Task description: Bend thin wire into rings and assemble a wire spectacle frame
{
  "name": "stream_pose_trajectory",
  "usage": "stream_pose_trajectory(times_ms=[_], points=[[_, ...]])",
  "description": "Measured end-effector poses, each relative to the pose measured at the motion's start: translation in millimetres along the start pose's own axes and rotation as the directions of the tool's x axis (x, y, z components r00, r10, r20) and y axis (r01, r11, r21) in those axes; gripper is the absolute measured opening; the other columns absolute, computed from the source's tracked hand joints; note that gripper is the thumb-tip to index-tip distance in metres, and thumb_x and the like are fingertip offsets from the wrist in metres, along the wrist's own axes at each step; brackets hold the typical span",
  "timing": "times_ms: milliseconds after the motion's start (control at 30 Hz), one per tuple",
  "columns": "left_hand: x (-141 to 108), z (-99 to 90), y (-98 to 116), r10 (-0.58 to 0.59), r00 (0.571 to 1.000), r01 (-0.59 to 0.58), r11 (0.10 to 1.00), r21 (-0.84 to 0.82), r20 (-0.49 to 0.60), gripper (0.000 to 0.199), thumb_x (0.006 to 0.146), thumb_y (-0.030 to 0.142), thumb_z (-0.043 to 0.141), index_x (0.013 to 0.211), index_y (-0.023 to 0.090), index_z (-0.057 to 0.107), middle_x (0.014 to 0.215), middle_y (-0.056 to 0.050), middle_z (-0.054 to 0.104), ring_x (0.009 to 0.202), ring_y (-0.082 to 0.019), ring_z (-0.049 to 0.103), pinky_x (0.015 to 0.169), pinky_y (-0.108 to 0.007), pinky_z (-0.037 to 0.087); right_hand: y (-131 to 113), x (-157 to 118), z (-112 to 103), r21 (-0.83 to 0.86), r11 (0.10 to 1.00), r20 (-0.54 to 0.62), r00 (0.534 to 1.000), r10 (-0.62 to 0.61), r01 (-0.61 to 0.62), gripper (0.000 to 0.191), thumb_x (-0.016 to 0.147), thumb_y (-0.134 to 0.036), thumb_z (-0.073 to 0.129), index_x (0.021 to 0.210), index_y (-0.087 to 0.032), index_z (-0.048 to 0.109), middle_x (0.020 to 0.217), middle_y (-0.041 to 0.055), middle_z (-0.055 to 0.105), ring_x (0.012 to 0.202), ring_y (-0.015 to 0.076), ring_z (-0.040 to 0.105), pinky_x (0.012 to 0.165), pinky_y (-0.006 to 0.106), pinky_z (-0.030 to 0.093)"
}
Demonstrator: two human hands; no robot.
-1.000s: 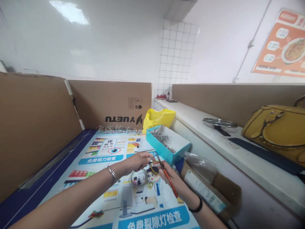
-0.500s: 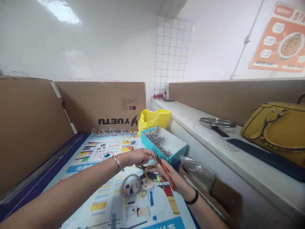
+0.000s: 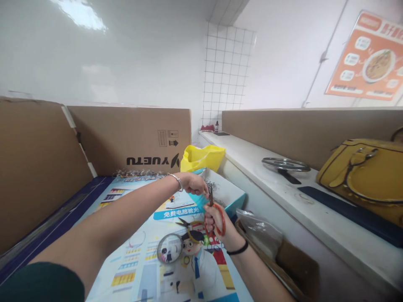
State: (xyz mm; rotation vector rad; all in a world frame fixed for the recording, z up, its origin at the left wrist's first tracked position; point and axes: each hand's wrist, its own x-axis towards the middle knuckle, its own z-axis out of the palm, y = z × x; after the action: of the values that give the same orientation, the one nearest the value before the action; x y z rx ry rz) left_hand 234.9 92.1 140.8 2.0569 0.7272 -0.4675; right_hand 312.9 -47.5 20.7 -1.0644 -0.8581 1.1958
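My right hand (image 3: 215, 220) grips orange-handled scissors (image 3: 223, 222), blades pointing up. My left hand (image 3: 195, 184) reaches over the near-left part of a blue box (image 3: 236, 202), fingers pinched close to the scissor tips. Whatever that pinch holds is too small to make out. Small metal pieces (image 3: 210, 184) lie in the box, partly hidden by my hand. On the printed poster sheet (image 3: 132, 268) below, a second scissor-like tool (image 3: 183, 223) with dark blades lies left of my right hand. A round clear container (image 3: 170, 248) stands nearer me.
Behind the box sits a yellow bag (image 3: 203, 157). A row of small tangled pieces (image 3: 138, 173) lies along the cardboard wall (image 3: 126, 134). To the right are an open carton (image 3: 296, 264) with a clear plastic bag (image 3: 260, 226), and a white ledge (image 3: 245, 153) bearing a yellow handbag (image 3: 365, 172).
My left hand has moved forward to the box's edge. My right hand has turned the scissors from tilted left to upright and shifted slightly. The second tool now shows more.
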Motion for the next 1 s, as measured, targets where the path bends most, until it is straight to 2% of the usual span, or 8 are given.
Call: stream_pose_trajectory(times_ms=[167,300,467,567,667,733,867,1000], points=[[16,-0.8,9,-0.057,0.998,0.054,0.995,0.079,0.030,0.020,0.060,0.017,0.064,0.080,0.018,0.067,0.047,0.006,0.034,0.039,-0.007,0.024,0.039,-0.019,0.015,5,5,2,0.060,0.997,-0.035,0.998,0.056,-0.054,0.050,0.056,-0.053,0.070,0.068,-0.024,0.031,0.049,-0.0142,0.023,0.037,0.0019,0.017,0.033,0.015,0.014],[15,-1.4,10,-0.023,1.000,0.022,0.996,0.088,0.007,0.018,0.060,0.019,0.065,0.078,0.018,0.067,0.047,0.005,0.035,0.040,-0.007,0.025,0.039,-0.020,0.015,5,2,5,0.019,0.999,-0.054,0.997,0.048,-0.047,0.049,0.060,-0.058,0.067,0.068,-0.023,0.033,0.050,-0.0129,0.027,0.038,0.0024,0.019,0.034,0.016,0.015],[-18,6.3,-9,0.133,0.982,-0.136,0.991,-0.014,-0.135,0.020,0.070,0.027,0.060,0.088,0.019,0.064,0.054,0.005,0.037,0.043,-0.008,0.026,0.040,-0.021,0.015,-3,-28,-6,-0.141,0.989,-0.024,0.999,0.040,-0.043,0.032,0.069,-0.047,0.066,0.075,-0.021,0.049,0.051,-0.0100,0.037,0.040,0.0061,0.030,0.038,0.019,0.027],[-54,27.9,-34,0.183,0.957,-0.213,0.970,-0.116,-0.224,0.022,0.081,0.031,0.049,0.097,0.020,0.060,0.057,0.005,0.035,0.045,-0.008,0.026,0.042,-0.022,0.017,-1,-55,-26,-0.326,0.945,-0.031,0.999,0.021,-0.030,0.023,0.064,-0.030,0.072,0.081,-0.021,0.059,0.068,-0.0027,0.057,0.060,0.0128,0.050,0.054,0.023,0.041],[-95,60.8,-67,0.221,0.915,-0.324,0.900,-0.290,-0.338,0.023,0.085,0.035,0.047,0.095,0.018,0.059,0.057,0.005,0.033,0.046,-0.008,0.025,0.043,-0.022,0.017,7,-86,-45,-0.831,0.554,0.035,0.999,-0.041,0.052,0.032,0.072,-0.025,0.060,0.103,-0.022,0.063,0.092,0.0039,0.066,0.084,0.0209,0.059,0.073,0.029,0.044],[-122,84.7,-94,0.171,0.908,-0.322,0.867,-0.379,-0.382,0.027,0.087,0.040,0.047,0.096,0.017,0.059,0.059,0.005,0.035,0.046,-0.007,0.024,0.043,-0.022,0.015,11,-106,-53,-0.938,0.334,0.095,0.995,0.006,0.088,0.041,0.073,-0.019,0.054,0.113,-0.022,0.060,0.103,0.0071,0.066,0.094,0.0226,0.059,0.081,0.030,0.043],[-163,126.2,-150,-0.016,0.900,-0.242,0.812,-0.530,-0.436,0.032,0.087,0.043,0.049,0.103,0.017,0.056,0.059,0.006,0.035,0.047,-0.007,0.023,0.044,-0.021,0.016,14,-135,-50,-0.981,0.155,0.134,0.985,0.107,0.117,0.050,0.074,-0.012,0.046,0.122,-0.022,0.057,0.109,0.0091,0.063,0.099,0.0213,0.058,0.084,0.029,0.043],[-183,155.6,-189,-0.151,0.894,-0.201,0.708,-0.677,-0.422,0.037,0.082,0.047,0.054,0.103,0.017,0.055,0.059,0.007,0.035,0.046,-0.006,0.017,0.044,-0.022,0.010,20,-140,-39,-0.981,0.000,0.192,0.967,0.169,0.195,0.047,0.078,-0.014,0.045,0.123,-0.018,0.057,0.107,0.0117,0.062,0.099,0.0229,0.056,0.087,0.031,0.043]])
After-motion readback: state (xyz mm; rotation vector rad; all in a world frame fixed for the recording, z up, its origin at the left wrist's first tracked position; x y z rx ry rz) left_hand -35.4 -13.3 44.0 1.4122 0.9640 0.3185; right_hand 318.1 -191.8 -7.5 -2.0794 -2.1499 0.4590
